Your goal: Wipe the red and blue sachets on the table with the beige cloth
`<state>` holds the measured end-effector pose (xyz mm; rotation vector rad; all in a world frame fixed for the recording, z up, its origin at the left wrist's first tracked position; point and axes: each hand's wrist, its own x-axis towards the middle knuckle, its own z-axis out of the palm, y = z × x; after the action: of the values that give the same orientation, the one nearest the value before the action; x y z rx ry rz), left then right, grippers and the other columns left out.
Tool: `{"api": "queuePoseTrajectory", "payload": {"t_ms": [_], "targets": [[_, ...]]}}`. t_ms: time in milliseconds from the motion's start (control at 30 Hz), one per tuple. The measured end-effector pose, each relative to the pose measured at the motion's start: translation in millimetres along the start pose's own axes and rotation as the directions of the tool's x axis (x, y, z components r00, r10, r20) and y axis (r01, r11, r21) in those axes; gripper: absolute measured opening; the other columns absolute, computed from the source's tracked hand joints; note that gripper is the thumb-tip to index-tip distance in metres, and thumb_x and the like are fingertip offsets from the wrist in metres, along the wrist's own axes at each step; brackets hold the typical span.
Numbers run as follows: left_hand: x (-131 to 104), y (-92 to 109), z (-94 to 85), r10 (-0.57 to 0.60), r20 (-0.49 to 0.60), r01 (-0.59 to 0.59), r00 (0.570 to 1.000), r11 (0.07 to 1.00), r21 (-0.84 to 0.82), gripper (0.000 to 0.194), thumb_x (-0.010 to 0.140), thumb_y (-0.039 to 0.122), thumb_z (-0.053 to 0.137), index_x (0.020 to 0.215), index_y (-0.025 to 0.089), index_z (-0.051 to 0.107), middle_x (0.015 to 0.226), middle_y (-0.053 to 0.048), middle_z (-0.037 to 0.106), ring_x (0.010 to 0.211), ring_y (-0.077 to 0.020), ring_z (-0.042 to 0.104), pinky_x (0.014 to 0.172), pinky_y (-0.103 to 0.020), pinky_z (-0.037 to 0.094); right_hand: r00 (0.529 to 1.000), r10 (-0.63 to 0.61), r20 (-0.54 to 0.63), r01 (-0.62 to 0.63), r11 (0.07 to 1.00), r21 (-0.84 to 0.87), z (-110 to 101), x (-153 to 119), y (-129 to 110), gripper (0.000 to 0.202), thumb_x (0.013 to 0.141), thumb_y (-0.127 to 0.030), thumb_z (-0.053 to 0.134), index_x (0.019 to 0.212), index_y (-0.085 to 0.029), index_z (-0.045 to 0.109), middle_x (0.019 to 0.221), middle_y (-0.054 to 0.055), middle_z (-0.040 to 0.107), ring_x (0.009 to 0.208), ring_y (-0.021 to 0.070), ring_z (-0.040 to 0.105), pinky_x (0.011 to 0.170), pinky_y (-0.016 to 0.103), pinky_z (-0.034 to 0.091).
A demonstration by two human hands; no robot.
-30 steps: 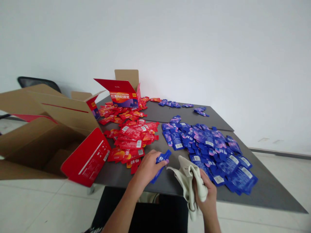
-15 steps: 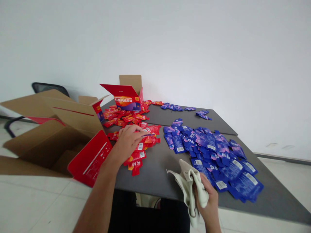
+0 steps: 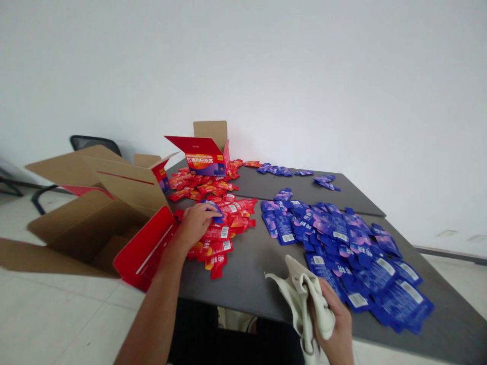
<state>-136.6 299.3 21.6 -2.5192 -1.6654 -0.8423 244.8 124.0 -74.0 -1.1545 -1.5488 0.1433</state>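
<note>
The left hand [image 3: 196,223] covers part of the blue sachet [image 3: 217,213] it holds, its thumb and fingertips closed narrowly on it, above the near red sachets [image 3: 224,232]; whether the sachet touches them is hard to tell. The right hand [image 3: 337,324] has its fingers wrapped round a pale cloth [image 3: 300,284] near the table's front edge; the cloth hides some of those fingers, and its lower end runs out of view. The big open carton [image 3: 91,223] is cut off at the left, its contents unclear, and a chair [image 3: 95,143] is half hidden behind it.

One sachet shows in the left hand and one cloth in the right. The near red and blue sachets [image 3: 342,238] overlap too much to count, one heap of each colour; three small blue clusters lie farther back. One red printed box [image 3: 205,165] stands open among more red sachets.

The sachets are flat, glossy pouches with narrow necks, many showing white barcode labels. The cloth is matt and folded in thick creases, the carton plain brown card inside with a red outer flap, the table [image 3: 247,279] smooth dark grey
</note>
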Motion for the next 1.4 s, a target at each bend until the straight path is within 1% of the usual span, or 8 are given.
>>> {"api": "queuePoseTrajectory", "payload": {"t_ms": [267,533,700,833,1000,1100,1200,1400], "targets": [[-2,-7,0.6,0.002,0.063,-0.002,0.998,1.0,-0.012,0.033,0.09,0.018,0.061,0.113,0.028,0.081,0.123,-0.006,0.075,0.115,-0.0277,0.066,0.105,-0.045,0.048,1.0,-0.028,0.01,0.028,1.0,-0.005,0,2,1,0.029,0.092,-0.021,0.064,0.119,-0.025,0.074,0.113,0.007,0.078,0.098,0.0243,0.078,0.083,0.026,0.063],[12,-5,1.7,0.004,0.104,-0.004,0.995,1.0,0.003,0.021,0.094,0.028,0.064,0.105,0.027,0.081,0.115,-0.004,0.078,0.11,-0.0249,0.07,0.1,-0.039,0.048,1.0,-0.025,0.014,0.026,1.0,-0.006,0,0,2,0.03,0.093,-0.02,0.063,0.121,-0.026,0.074,0.114,0.007,0.078,0.1,0.0237,0.077,0.086,0.027,0.062],[25,3,5.7,-0.045,0.107,0.039,0.993,0.998,0.058,0.027,0.095,0.033,0.063,0.116,0.025,0.078,0.12,-0.007,0.077,0.114,-0.0273,0.069,0.1,-0.041,0.046,0.999,-0.028,0.036,0.027,0.999,0.03,0,2,-1,0.034,0.093,-0.02,0.064,0.126,-0.026,0.072,0.116,0.009,0.077,0.101,0.0253,0.077,0.085,0.029,0.063],[37,9,11.8,-0.106,0.114,0.092,0.988,0.988,0.121,0.032,0.096,0.042,0.061,0.118,0.024,0.077,0.113,-0.008,0.077,0.109,-0.0295,0.069,0.096,-0.042,0.047,0.999,-0.033,0.042,0.031,0.997,0.064,-1,6,-7,0.035,0.095,-0.021,0.063,0.128,-0.028,0.072,0.116,0.009,0.077,0.102,0.026,0.077,0.081,0.028,0.064],[55,12,23.0,-0.21,0.142,0.179,0.967,0.963,0.202,0.04,0.088,0.054,0.071,0.108,0.02,0.078,0.11,-0.013,0.074,0.106,-0.0327,0.068,0.09,-0.04,0.05,0.999,-0.03,0.037,0.026,0.995,0.094,-1,11,-16,0.032,0.095,-0.022,0.063,0.125,-0.028,0.074,0.113,0.01,0.078,0.099,0.0266,0.078,0.076,0.027,0.064],[67,13,26.8,-0.263,0.175,0.215,0.949,0.943,0.252,0.038,0.085,0.051,0.076,0.103,0.017,0.078,0.116,-0.016,0.071,0.107,-0.0326,0.068,0.09,-0.039,0.052,0.999,-0.027,0.024,0.024,0.993,0.113,0,12,-19,0.03,0.095,-0.023,0.064,0.123,-0.027,0.075,0.111,0.01,0.079,0.097,0.0261,0.078,0.076,0.027,0.064],[78,15,27.6,-0.302,0.243,0.222,0.922,0.925,0.307,0.032,0.088,0.043,0.077,0.101,0.015,0.075,0.113,-0.013,0.072,0.102,-0.0269,0.069,0.091,-0.039,0.054,0.999,-0.006,0.033,0.001,0.992,0.126,0,13,-20,0.029,0.096,-0.024,0.064,0.122,-0.028,0.076,0.11,0.009,0.078,0.096,0.0244,0.078,0.078,0.026,0.063],[95,23,29.3,-0.338,0.299,0.203,0.892,0.893,0.402,0.029,0.098,0.04,0.068,0.113,0.015,0.069,0.115,-0.008,0.071,0.104,-0.0228,0.069,0.094,-0.045,0.057,0.997,0.047,0.055,-0.057,0.981,0.187,-1,14,-23,0.026,0.095,-0.023,0.065,0.118,-0.026,0.077,0.107,0.009,0.077,0.096,0.0242,0.075,0.079,0.027,0.061]]}}
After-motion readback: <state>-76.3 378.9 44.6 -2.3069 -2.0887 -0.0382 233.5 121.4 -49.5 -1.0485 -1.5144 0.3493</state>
